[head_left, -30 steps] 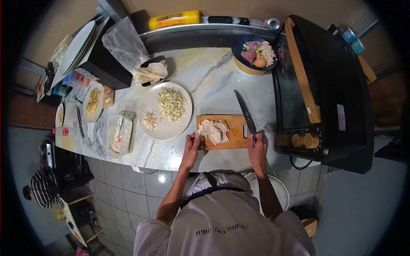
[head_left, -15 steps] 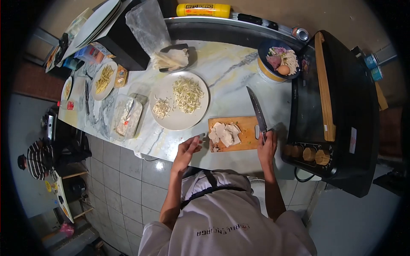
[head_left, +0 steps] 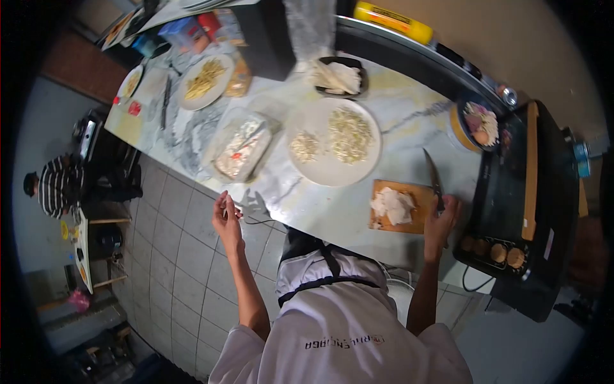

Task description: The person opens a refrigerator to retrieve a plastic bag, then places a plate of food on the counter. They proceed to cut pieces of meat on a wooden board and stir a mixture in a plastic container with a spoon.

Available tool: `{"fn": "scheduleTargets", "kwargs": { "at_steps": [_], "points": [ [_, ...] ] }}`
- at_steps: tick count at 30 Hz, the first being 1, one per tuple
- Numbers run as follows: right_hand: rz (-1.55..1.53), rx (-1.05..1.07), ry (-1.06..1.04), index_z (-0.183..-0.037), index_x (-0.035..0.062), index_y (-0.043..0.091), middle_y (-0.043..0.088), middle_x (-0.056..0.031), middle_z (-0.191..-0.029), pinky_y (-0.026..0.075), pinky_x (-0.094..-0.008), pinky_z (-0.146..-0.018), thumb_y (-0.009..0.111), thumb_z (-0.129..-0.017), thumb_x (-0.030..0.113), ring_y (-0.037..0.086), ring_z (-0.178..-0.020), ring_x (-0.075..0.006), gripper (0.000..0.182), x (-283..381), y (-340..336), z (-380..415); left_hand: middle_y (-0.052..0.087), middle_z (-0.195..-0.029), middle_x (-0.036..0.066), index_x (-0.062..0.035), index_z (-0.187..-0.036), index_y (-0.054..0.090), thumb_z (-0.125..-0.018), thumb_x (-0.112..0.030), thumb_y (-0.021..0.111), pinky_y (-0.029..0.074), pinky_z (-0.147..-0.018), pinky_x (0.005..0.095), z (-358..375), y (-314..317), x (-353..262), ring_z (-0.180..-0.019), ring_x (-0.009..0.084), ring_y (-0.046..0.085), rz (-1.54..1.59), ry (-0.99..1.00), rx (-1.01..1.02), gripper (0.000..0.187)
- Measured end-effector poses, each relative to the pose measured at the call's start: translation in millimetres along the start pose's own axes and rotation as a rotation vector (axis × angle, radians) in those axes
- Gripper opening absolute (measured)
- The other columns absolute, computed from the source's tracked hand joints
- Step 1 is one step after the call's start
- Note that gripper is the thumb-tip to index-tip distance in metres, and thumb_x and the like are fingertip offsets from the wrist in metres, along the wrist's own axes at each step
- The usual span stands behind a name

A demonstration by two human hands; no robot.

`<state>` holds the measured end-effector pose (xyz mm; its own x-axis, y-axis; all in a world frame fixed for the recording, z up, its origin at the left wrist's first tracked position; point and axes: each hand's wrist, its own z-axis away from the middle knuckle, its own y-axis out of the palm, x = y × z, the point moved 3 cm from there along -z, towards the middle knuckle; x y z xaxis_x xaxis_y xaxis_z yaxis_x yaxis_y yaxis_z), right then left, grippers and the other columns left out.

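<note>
My right hand [head_left: 441, 221] is closed round the handle of a knife [head_left: 433, 174], its blade pointing away from me over the right end of a wooden cutting board [head_left: 419, 221]. White sliced pieces [head_left: 393, 206] lie in a pile on the board. My left hand [head_left: 228, 214] is raised near the counter's front edge, below a clear plastic container [head_left: 238, 153] of pale food; its fingers are partly bent and apart, with nothing visible in them. Beyond the board is a large plate [head_left: 320, 168] with bean sprouts [head_left: 349, 134] and a smaller pale heap [head_left: 304, 147].
A black oven [head_left: 511, 192] stands at the right, beside a bowl [head_left: 480, 128] with an egg. At the back are a black tray [head_left: 342, 75] and a yellow tube [head_left: 393, 22]. A plate of yellow strips [head_left: 204, 82] sits left. Another person [head_left: 57, 185] is far left.
The view has turned, shifting the counter items rightward. My left hand has moved left, away from the board and toward the plastic container. My right hand still holds the knife by the board.
</note>
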<state>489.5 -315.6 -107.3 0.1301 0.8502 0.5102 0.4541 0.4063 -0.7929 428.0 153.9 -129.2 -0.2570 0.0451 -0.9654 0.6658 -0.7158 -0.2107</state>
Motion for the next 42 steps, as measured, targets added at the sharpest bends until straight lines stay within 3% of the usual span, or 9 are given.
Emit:
{"fn": "scheduleTargets", "kwargs": {
  "at_steps": [8,13,16,21,27,29,30,35,42],
  "points": [
    [-0.604,0.478,-0.532,-0.101,0.0000,0.060,0.056,-0.0171,-0.097,0.043,-0.0401,-0.084,0.062,-0.081,0.005,0.052,-0.095,-0.0346,0.020,254.4,106.4,-12.0,0.048,-0.117,0.015,-0.0056,-0.141,0.026,-0.091,-0.034,0.058,0.052,-0.068,0.0304,-89.5,-34.2,1.8,-0.081,0.0168,0.059,0.000,-0.096,0.094,0.066],
    [-0.163,0.543,-0.962,-0.089,0.0002,0.064,0.055,-0.0134,-0.099,0.040,-0.0427,-0.082,0.062,-0.077,0.006,0.048,-0.097,-0.0327,0.013,358.5,192.3,-14.1,0.047,-0.124,0.019,-0.0095,-0.148,0.011,-0.092,-0.028,0.053,0.055,-0.067,0.0332,-111.4,-15.4,13.8,-0.084,0.0194,0.059,0.009,-0.193,0.334,0.072],
    [0.038,0.552,-0.992,-0.074,0.0013,0.065,0.054,-0.0149,-0.100,0.039,-0.0421,-0.083,0.060,-0.071,0.002,0.047,-0.099,-0.0320,0.005,366.1,228.9,-11.9,0.054,-0.107,0.014,-0.0145,-0.147,0.017,-0.091,-0.017,0.051,0.053,-0.059,0.0263,-115.1,-14.0,14.3,-0.074,0.0142,0.059,0.118,-0.102,0.359,0.066],
    [0.182,0.588,-1.024,-0.066,0.0016,0.064,0.054,-0.0169,-0.100,0.039,-0.0410,-0.083,0.057,-0.073,0.002,0.046,-0.099,-0.0317,0.010,359.9,234.9,-10.8,0.052,-0.117,0.017,-0.0149,-0.146,0.023,-0.089,-0.011,0.048,0.055,-0.063,0.0275,-113.0,-16.4,14.5,-0.081,0.0161,0.061,0.118,-0.134,0.346,0.062],
    [0.039,0.669,-1.023,-0.098,-0.0010,0.060,0.053,-0.0192,-0.101,0.038,-0.0463,-0.082,0.054,-0.080,0.004,0.048,-0.102,-0.0337,0.019,376.5,164.9,-4.2,0.047,-0.132,0.016,-0.0159,-0.146,0.027,-0.085,-0.006,0.046,0.054,-0.069,0.0262,-110.6,-18.0,15.6,-0.094,0.0191,0.061,0.058,0.112,0.332,0.065],
    [0.130,0.857,-0.816,-0.108,0.0004,0.053,0.055,-0.0181,-0.093,0.039,-0.0468,-0.080,0.048,-0.080,0.000,0.053,-0.095,-0.0357,0.029,373.3,146.9,-6.0,0.043,-0.136,0.017,-0.0157,-0.147,0.025,-0.085,-0.005,0.044,0.051,-0.079,0.0280,-108.6,-15.9,5.0,-0.096,0.0199,0.060,0.059,0.304,0.380,0.066],
    [0.131,0.853,-0.805,-0.108,0.0004,0.053,0.055,-0.0181,-0.093,0.039,-0.0468,-0.080,0.048,-0.080,0.000,0.053,-0.095,-0.0357,0.029,372.9,140.3,-5.0,0.039,-0.139,0.016,-0.0152,-0.147,0.023,-0.084,-0.004,0.041,0.046,-0.089,0.0315,-103.9,-17.6,2.1,-0.101,0.0217,0.057,0.102,0.100,0.478,0.067],
    [0.146,0.591,-0.737,-0.099,0.0008,0.055,0.061,-0.0220,-0.087,0.045,-0.0457,-0.075,0.048,-0.079,0.001,0.058,-0.080,-0.0398,0.022,335.2,126.2,5.6,0.039,-0.137,0.015,-0.0130,-0.147,0.023,-0.088,-0.007,0.043,0.043,-0.093,0.0336,-105.5,-10.9,-1.1,-0.106,0.0226,0.054,0.190,0.140,0.509,0.063],
    [0.212,0.645,-0.642,-0.089,-0.0005,0.058,0.058,-0.0197,-0.063,0.044,-0.0500,-0.055,0.049,-0.084,0.009,0.059,-0.060,-0.0402,0.014,310.1,140.4,57.5,0.031,-0.142,0.015,-0.0105,-0.145,0.025,-0.092,-0.012,0.047,0.037,-0.099,0.0337,-104.8,-0.6,6.6,-0.125,0.0233,0.037,0.176,0.153,0.463,0.057]
  ]
}}
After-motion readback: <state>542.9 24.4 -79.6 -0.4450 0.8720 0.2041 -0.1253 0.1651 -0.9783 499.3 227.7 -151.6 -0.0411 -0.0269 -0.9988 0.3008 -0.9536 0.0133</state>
